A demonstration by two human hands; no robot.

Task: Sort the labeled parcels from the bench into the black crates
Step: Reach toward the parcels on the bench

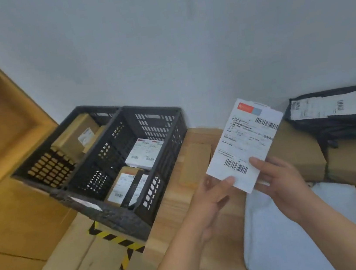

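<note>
With two black crates (168, 136) side by side, the white parcel (244, 143) held up over the bench (171, 209) may land in the wrong one, or slip, since left hand (213, 198) and right hand (279, 180) pinch only its lower edge.

Black crates (155, 124), centre left: matt perforated plastic; bench (173, 206): pale smooth wood; white parcel (244, 143), centre: smooth matt paper label; cardboard box (297, 147), right: matt brown card; black bag (354, 126), upper right: wrinkled, faintly glossy plastic film; pale mailer (279, 246), lower right: smooth soft plastic.
</note>
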